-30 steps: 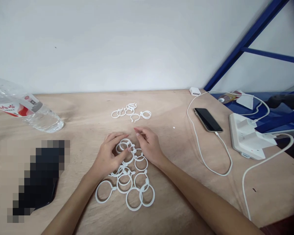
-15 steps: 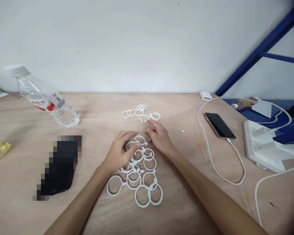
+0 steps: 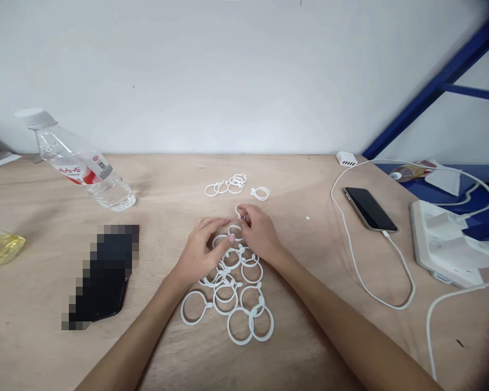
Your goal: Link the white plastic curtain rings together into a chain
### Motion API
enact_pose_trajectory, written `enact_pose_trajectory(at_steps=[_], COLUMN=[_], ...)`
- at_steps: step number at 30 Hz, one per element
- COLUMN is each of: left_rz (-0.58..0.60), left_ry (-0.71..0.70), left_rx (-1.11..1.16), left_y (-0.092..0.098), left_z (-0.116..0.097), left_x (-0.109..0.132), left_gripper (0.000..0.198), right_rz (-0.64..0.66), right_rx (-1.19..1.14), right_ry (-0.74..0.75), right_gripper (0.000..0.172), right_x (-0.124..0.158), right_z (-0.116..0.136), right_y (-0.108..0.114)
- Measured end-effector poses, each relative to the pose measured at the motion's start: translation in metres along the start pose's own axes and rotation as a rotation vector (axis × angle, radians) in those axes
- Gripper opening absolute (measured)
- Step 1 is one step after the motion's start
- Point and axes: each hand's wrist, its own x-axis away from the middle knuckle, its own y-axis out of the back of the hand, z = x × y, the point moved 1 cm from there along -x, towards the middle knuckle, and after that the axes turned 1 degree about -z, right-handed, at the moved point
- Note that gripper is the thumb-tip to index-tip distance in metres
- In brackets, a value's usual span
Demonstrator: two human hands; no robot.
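Note:
Several white rings with small clips (image 3: pixel 239 326) lie overlapping on the wooden table, between my forearms. My left hand (image 3: pixel 206 247) rests at the upper left of this pile, fingers apart, with its thumb over the rings and nothing gripped. Just above the pile, my right hand (image 3: pixel 258 231) pinches one white ring (image 3: pixel 237 210) between thumb and fingers; part of that ring is hidden by the fingers. Farther back lie a small group of white rings (image 3: pixel 235 186) and, to its right, another little cluster of rings (image 3: pixel 261 194).
A clear bottle (image 3: pixel 85 165) and a dark, partly pixelated object (image 3: pixel 106 277) are on the left. To the right are a phone (image 3: pixel 369 209) with a white cable (image 3: pixel 352 271), a white charger block (image 3: pixel 346 158) and a white device (image 3: pixel 444 244).
My right hand has drawn one ring from the back group toward me and now holds it near the pile. My left hand has stayed almost in place. The view has shifted slightly.

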Motion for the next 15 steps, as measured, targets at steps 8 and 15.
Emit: enact_pose_trajectory(at_steps=[8, 15], left_rz=[-0.015, 0.114], left_ry=[0.029, -0.056], left_rx=[0.007, 0.067], left_y=[0.000, 0.004], left_z=[0.004, -0.002], left_x=[-0.001, 0.001], left_gripper=[0.033, 0.044], right_rz=[-0.054, -0.032], right_rx=[-0.233, -0.332], right_ry=[0.098, 0.217], right_gripper=[0.034, 0.033], right_x=[0.024, 0.054], right_z=[0.007, 0.017], right_y=[0.007, 0.022])
